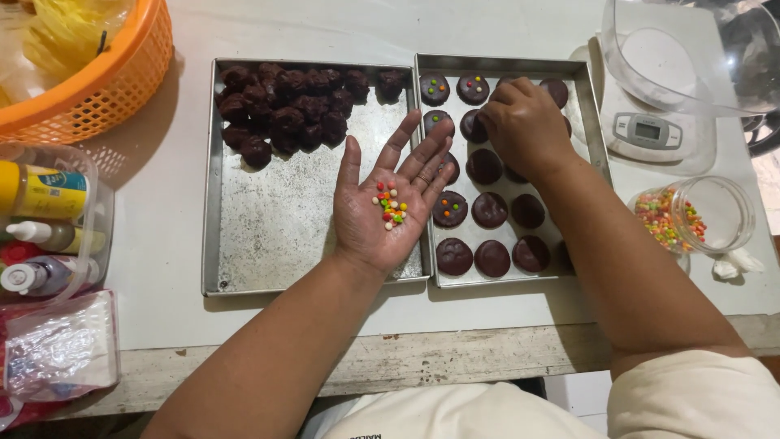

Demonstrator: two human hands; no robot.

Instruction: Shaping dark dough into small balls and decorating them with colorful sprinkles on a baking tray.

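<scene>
Coloured sprinkles (391,206) are cupped in the flat, open left hand (382,203); the right hand (524,122) is lowered, fingers pinched, onto chocolate discs (489,210) in the right tray (591,122).

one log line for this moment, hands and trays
left hand: open, palm up, candy sprinkles on it | right hand: on chocolate cookies in right tray | left tray: dough balls

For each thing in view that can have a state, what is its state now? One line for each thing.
left hand: open, palm up, coloured candy beads lying on it
right hand: palm down, fingertips on the right tray
left tray: rough dark dough balls piled at its far end
flat dark discs: in rows, some topped with beads
glass jar: open, on its side, beads inside
</scene>
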